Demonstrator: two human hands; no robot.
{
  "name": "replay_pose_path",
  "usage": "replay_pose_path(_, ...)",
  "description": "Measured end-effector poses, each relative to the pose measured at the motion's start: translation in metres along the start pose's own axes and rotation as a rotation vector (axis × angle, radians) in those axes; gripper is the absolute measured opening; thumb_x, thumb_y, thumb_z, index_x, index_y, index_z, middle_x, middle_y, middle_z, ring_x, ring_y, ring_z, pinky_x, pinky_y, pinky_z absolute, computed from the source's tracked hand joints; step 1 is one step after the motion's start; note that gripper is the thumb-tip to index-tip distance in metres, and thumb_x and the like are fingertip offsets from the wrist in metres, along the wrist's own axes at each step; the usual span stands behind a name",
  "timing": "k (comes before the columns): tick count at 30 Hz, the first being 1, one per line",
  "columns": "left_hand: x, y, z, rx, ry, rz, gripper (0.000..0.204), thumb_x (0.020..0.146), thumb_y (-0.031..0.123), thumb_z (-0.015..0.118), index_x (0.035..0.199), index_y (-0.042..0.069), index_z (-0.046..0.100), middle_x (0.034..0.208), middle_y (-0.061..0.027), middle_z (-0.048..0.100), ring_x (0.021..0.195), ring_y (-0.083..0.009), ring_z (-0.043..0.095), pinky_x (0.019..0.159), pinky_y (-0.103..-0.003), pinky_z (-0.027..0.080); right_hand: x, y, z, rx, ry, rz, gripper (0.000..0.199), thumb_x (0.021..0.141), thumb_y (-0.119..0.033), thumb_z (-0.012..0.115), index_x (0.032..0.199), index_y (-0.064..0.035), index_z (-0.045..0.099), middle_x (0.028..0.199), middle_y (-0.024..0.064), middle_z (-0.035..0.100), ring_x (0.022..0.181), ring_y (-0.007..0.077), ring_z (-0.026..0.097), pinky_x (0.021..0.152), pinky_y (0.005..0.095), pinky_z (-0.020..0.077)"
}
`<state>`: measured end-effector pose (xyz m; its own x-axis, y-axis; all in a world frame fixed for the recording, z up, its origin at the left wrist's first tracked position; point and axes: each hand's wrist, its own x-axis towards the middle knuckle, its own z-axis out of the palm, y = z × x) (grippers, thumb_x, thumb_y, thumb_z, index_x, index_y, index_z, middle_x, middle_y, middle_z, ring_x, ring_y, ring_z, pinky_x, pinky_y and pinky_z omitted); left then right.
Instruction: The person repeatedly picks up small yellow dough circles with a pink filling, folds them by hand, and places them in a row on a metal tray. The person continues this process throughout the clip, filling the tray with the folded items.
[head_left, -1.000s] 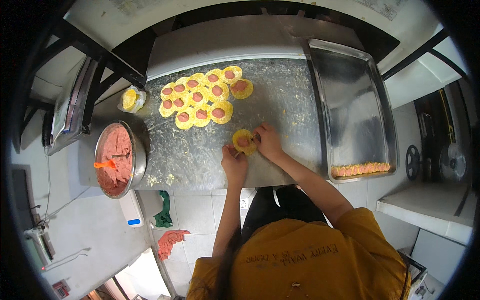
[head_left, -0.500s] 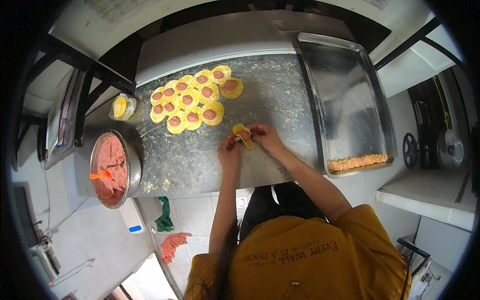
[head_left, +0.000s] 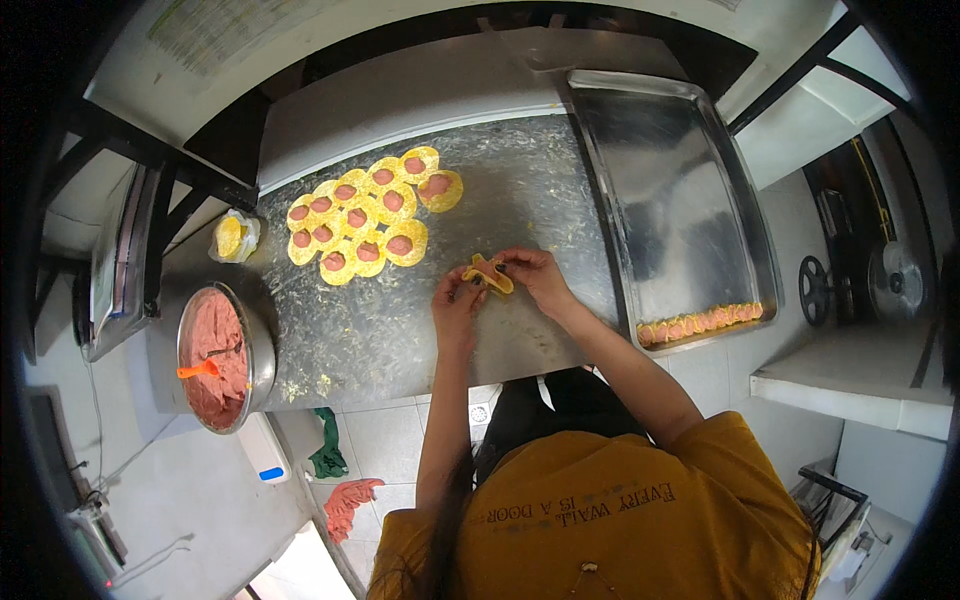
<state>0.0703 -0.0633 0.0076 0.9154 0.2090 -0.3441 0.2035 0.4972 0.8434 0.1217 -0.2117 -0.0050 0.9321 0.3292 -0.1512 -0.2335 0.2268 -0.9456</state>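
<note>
Above the near part of the metal worktop, I hold one filled dumpling wrapper [head_left: 489,271], yellow dough around pink meat paste. My left hand [head_left: 456,306] pinches its left edge, and my right hand [head_left: 539,281] grips its right end between thumb and fingers. The dough is bent up at the sides, and the fingertips hide part of it. Farther left, several flat round yellow wrappers [head_left: 409,252] lie close together in rows, each with a lump of pink filling [head_left: 357,217] on it.
A steel bowl [head_left: 262,350] of pink paste with an orange-handled utensil [head_left: 198,370] stands at the left. Behind it, a small bag [head_left: 236,237] holds yellow wrappers. To the right lies a large metal tray [head_left: 759,230], with a row of filled dumplings [head_left: 700,323] along its near edge.
The view has shifted slightly, so the worktop things appear a little displaced. Between my hands the wrapper has turned and its sides are drawn closer around the filling.
</note>
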Motion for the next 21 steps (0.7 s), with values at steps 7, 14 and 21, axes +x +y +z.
replay_pose_path(7, -0.002, -0.013, 0.003, -0.024, -0.002, 0.089, 0.013, 0.083, -0.003, 0.054, 0.094, 0.003, 0.054, 0.087, -0.003, 0.057, 0.075, -0.0099, 0.056, 0.061, -0.022, 0.044, -0.015, -0.01, -0.005, 0.139, -0.028, 0.027, 0.035, 0.076, 0.008, 0.056, 0.11, 0.0007, 0.056, 0.102, 0.0071, 0.061, 0.094, 0.014, 0.057, 0.085, 0.0254, 0.0444)
replay_pose_path(14, -0.024, -0.016, -0.004, 0.499, -0.16, 0.201, 0.02, 0.071, -0.008, 0.061, 0.088, 0.001, 0.054, 0.099, -0.0082, 0.061, 0.086, -0.0152, 0.061, 0.074, -0.026, 0.049, -0.038, -0.019, -0.031, -0.304, -0.125, 0.016, 0.035, 0.07, 0.011, 0.058, 0.103, -0.0006, 0.06, 0.098, 0.0049, 0.062, 0.09, 0.0139, 0.059, 0.082, 0.0251, 0.0453)
replay_pose_path(21, -0.048, -0.02, 0.009, 0.862, -0.123, 0.271, 0.032, 0.067, -0.004, 0.069, 0.097, 0.0, 0.058, 0.088, -0.0107, 0.065, 0.074, -0.0182, 0.066, 0.064, -0.028, 0.053, -0.051, -0.003, -0.039, -0.836, -0.188, -0.184, 0.033, 0.067, 0.002, 0.062, 0.099, -0.0017, 0.06, 0.098, 0.0144, 0.06, 0.09, 0.03, 0.059, 0.079, 0.0342, 0.0467)
